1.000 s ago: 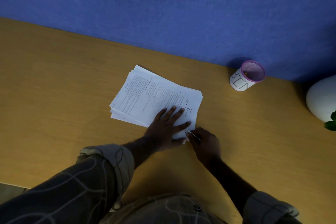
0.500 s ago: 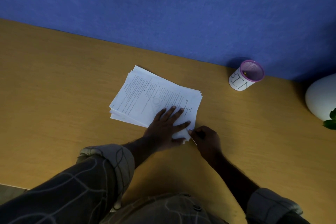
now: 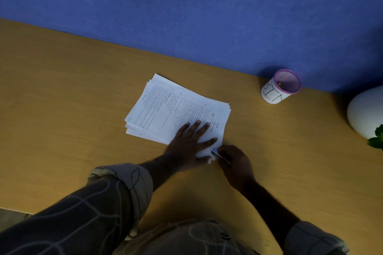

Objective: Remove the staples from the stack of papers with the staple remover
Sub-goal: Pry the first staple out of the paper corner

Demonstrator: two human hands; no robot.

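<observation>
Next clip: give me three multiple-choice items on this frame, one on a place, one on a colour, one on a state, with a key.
1. Where does the cup stand?
A. on the papers
B. by the wall, right of the papers
C. at the desk's near edge

2. What colour is the cup's rim?
A. purple
B. green
C. black

3. What is the left hand doing?
A. lifting a sheet
B. hanging off the desk
C. pressing flat on the papers

Key: 1 B, the cup sits against the blue wall, apart from the stack. 2 A, the rim shows purple. 3 C, its fingers lie spread on the top sheet while the right hand holds a thin tool at the near corner.
</observation>
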